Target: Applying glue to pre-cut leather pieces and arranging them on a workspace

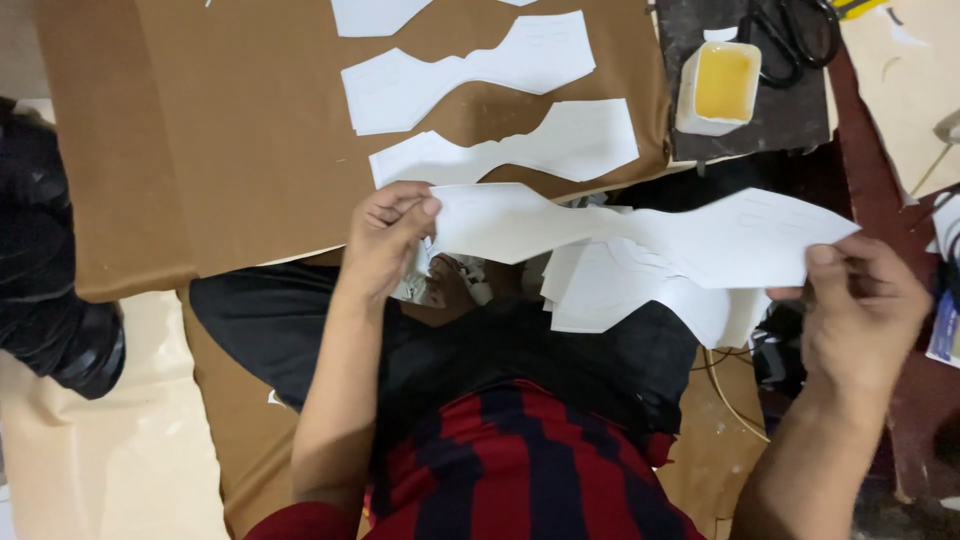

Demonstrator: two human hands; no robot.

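Observation:
A long white cut-out piece [640, 230] with wavy edges is stretched between both my hands. My left hand [385, 240] pinches its left end between thumb and fingers. My right hand [865, 310] grips its right end. Just under it a stack of similar white pieces [620, 295] rests on my lap. Two more white pieces [470, 70] [510, 150] lie flat on the brown board [200, 130] ahead of me, and part of a third [375, 14] shows at the top edge.
A white tub of yellow glue [720, 85] stands on a dark mat [790, 115] at the upper right, with black scissors [795, 30] behind it. A dark bag-like object [45, 260] sits at the left edge. Cables [730, 395] hang by my right knee.

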